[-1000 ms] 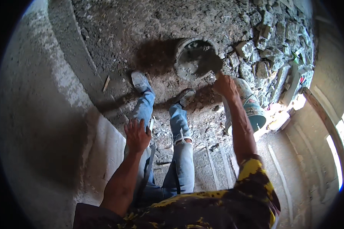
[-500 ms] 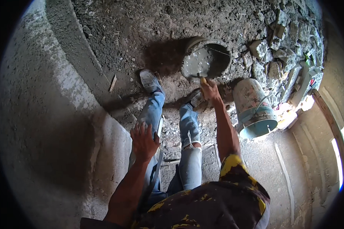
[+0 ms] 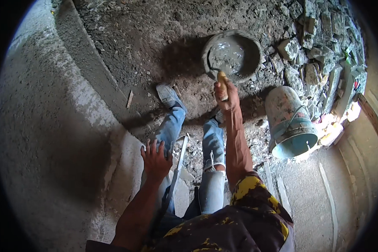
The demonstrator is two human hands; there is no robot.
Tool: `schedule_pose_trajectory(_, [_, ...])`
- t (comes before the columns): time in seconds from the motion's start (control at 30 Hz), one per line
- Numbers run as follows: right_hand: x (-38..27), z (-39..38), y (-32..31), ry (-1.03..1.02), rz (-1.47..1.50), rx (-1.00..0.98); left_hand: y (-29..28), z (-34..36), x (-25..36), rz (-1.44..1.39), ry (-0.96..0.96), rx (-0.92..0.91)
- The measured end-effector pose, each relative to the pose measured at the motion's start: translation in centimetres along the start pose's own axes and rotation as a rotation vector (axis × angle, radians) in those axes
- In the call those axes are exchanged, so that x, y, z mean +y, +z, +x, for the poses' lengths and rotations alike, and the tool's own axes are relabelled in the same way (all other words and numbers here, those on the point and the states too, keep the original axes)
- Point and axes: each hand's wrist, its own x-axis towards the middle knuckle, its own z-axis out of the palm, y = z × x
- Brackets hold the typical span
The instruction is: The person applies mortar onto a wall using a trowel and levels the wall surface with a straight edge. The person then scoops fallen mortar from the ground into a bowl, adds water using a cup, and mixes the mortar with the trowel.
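My right hand (image 3: pixel 227 95) is wrapped round the wooden handle of a trowel (image 3: pixel 222 80). The trowel's metal neck reaches over the near rim of a round bucket (image 3: pixel 256 50), and its blade is sunk in wet grey mortar (image 3: pixel 227 54), so I cannot see it. On my left knee rests my left hand (image 3: pixel 156 160), fingers spread and holding nothing. Close beside that hand a long thin metal bar (image 3: pixel 178 168) slants along my left leg.
A stained bucket (image 3: pixel 290 122) lies on its side at the right, its mouth toward me. Broken bricks and rubble (image 3: pixel 311 59) are heaped at the far right. A concrete wall (image 3: pixel 67 122) rises on the left, with a wood scrap (image 3: pixel 129 99) on the dirt near it.
My right hand and the trowel handle have shifted slightly left and turned more upright in view. More of the mortar bucket's inside shows. My left hand still rests on the knee.
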Motion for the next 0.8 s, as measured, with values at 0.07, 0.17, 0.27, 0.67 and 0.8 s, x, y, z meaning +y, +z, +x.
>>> schedule_pose_trajectory(0.07, [-1.2, -1.0, 0.3, 0.073, 0.296, -0.173, 0.0, -0.6, 0.5, -0.016, 0.007, -0.001])
schedule_pose_trajectory(0.17, [-3.3, -1.5, 1.9, 0.127, 0.434, -0.309, 0.2, -0.9, 0.7, -0.024, 0.011, 0.04])
schedule_pose_trajectory(0.27, [-5.3, -4.4, 3.0, 0.092, 0.454, -0.262, 0.4, -1.4, 1.0, -0.006, -0.03, 0.011])
schedule_pose_trajectory(0.67, [-15.9, -3.4, 5.4, -0.29, -2.713, 0.456, 0.3, -1.9, -0.4, -0.028, -0.031, -0.03])
schedule_pose_trajectory(0.8, [-15.6, 2.0, -3.1, -0.444, -2.54, 0.52, 0.8, -0.8, 0.3, -0.064, 0.047, 0.062])
